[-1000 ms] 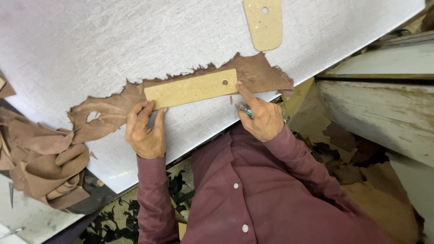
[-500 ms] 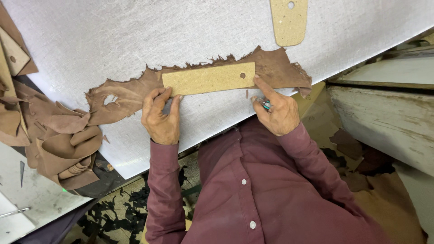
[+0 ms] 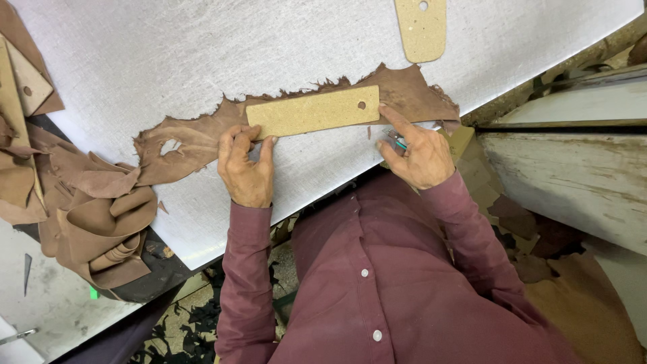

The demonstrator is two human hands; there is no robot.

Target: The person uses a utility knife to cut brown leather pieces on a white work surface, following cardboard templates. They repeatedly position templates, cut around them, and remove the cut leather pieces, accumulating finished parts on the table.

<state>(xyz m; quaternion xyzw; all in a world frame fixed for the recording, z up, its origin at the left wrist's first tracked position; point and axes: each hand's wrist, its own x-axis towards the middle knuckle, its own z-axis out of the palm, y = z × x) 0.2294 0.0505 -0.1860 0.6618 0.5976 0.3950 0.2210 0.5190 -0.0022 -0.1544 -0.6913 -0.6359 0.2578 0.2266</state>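
A long tan board template [image 3: 313,111] with a hole near its right end lies on a ragged strip of brown leather [image 3: 195,138] on the white cutting board [image 3: 202,54]. My left hand [image 3: 244,165] presses its fingertips on the template's left end. My right hand [image 3: 418,152] grips a small tool with a teal handle [image 3: 397,141], forefinger stretched to the template's lower right corner. Maroon sleeves cover both arms.
A second tan template [image 3: 421,27] with a hole lies at the top of the board. Piled brown leather scraps [image 3: 94,216] and more templates [image 3: 27,84] sit at the left. A worn white bench [image 3: 573,168] stands right. Offcuts litter the floor [image 3: 182,323].
The view has shifted, so everything sits slightly further right. My left fingers have spread onto the template's left end; my right forefinger stays at its right corner.
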